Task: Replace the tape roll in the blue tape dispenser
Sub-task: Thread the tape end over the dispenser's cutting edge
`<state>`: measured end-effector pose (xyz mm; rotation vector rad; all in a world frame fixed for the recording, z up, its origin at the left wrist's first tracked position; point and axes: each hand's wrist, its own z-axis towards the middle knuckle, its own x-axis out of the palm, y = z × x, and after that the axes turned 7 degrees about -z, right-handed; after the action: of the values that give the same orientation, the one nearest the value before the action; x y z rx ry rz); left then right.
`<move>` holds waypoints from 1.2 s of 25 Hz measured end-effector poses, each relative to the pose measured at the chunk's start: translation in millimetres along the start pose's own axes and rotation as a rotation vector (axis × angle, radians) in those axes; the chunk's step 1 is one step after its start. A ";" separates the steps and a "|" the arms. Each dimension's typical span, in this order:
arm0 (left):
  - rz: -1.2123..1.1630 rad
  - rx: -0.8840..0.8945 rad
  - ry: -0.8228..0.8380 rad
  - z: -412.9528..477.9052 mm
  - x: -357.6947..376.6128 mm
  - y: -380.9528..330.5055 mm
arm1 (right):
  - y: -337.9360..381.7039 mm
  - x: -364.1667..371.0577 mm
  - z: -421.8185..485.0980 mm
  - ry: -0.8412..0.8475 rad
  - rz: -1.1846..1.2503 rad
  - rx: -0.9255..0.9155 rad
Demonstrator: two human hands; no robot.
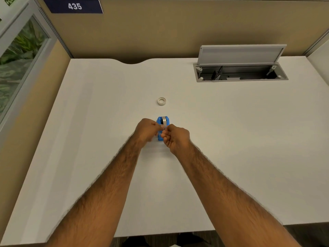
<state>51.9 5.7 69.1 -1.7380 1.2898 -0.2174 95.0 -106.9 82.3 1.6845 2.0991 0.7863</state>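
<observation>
The blue tape dispenser stands on the white desk at its middle, with a tape roll seated in its top. My left hand and my right hand meet just in front of it and hide its near half. Their fingertips pinch together over the dispenser's near end on what looks like a small strip of tape pulled from the roll. A second, loose tape roll lies flat on the desk a short way beyond the dispenser, apart from both hands.
An open grey cable hatch with its raised lid sits at the desk's back right. Tan partition walls close the back and left side. A curved notch cuts the desk's far edge.
</observation>
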 end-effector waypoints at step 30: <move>0.502 0.561 -0.087 17.4 9.2 41.9 | -38.6 -7.3 1.7 -0.033 -0.065 -0.178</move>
<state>38.9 7.2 24.7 -0.9141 1.3918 -0.1852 67.7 -119.2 56.9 1.5180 1.9870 0.8909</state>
